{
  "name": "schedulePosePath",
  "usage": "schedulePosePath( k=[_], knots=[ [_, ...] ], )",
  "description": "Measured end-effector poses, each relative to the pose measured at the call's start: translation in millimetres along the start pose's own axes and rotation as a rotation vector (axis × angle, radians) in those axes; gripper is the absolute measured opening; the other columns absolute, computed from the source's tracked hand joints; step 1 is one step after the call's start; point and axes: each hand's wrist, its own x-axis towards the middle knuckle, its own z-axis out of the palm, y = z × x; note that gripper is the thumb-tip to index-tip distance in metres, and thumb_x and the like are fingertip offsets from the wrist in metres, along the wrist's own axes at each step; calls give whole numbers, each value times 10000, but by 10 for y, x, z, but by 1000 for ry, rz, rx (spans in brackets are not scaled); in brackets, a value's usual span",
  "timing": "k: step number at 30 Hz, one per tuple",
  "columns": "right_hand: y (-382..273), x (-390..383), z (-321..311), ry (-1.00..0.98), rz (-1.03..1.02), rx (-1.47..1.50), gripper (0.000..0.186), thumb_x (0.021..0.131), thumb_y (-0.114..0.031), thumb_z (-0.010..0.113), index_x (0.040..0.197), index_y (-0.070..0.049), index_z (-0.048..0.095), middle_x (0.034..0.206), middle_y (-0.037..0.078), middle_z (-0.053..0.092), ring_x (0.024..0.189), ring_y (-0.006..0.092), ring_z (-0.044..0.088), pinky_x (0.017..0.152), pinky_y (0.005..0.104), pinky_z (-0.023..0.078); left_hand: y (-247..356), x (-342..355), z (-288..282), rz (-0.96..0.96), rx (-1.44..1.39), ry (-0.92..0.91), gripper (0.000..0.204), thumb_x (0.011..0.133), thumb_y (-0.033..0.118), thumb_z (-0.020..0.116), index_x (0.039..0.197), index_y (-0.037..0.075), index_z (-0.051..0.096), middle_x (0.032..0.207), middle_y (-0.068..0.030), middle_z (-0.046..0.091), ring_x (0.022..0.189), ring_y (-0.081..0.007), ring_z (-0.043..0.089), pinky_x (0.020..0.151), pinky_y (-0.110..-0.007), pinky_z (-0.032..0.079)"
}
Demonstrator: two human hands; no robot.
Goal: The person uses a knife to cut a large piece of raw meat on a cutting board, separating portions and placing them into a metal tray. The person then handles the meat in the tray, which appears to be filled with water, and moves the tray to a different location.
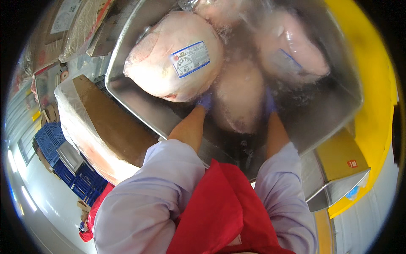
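Note:
A large steel tub holds dark water and several big, pale joints of meat. In its middle a joint of meat lies partly under the water, blurred by mist or the surface. My left hand, in a blue-purple glove, presses its left side. Against its right side is my right hand, gloved the same way. Both hands are closed about this joint, though their fingertips are hidden. At the upper left a bagged joint with a printed label sits above the water, touching the middle one.
Another bagged joint floats at the right, and one more lies at the far end. Left of the tub stands a plastic-lined cardboard box. Blue crates are beyond it. A yellow surface and a carton flank the right.

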Motion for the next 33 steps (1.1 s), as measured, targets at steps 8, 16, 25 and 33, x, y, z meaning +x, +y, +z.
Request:
schedulePosePath(
  k=[8, 16, 25, 33],
  knots=[
    [-93, 253, 23, -87, -91, -90, 687, 1000, -555, 365, 1481, -64, 378, 1486, 86, 428, 1316, 253, 425, 1127, 377, 303, 54, -123, 13, -183, -165, -153, 600, 980, 522, 394, 1402, 103, 481, 1424, -103, 488, 1271, -270, 461, 1081, -397, 366],
    [-165, 986, -768, -164, -275, -254, 570, 1021, -426, 425, 1443, -42, 436, 1471, 68, 437, 1324, 221, 404, 1133, 356, 294, 130, -312, 188, -356, -350, -359, 665, 964, 583, 347, 1413, 108, 469, 1449, -97, 465, 1289, -288, 444, 1100, -430, 332],
    [-582, 340, -324, -131, -67, -340, 552, 1002, -324, 505, 1442, -4, 415, 1483, 77, 422, 1334, 197, 398, 1141, 327, 286, 50, -601, 405, -461, -560, -496, 739, 946, 653, 294, 1425, 113, 455, 1476, -89, 438, 1309, -307, 424, 1121, -467, 294],
    [-626, 578, -797, -108, 173, -425, 732, 960, -536, 516, 1494, -62, 359, 1515, 76, 374, 1352, 198, 375, 1131, 317, 289, -243, -721, 453, -276, -729, -487, 655, 981, 576, 279, 1387, 110, 496, 1387, -75, 536, 1245, -278, 482, 1084, -443, 351]
  ],
)
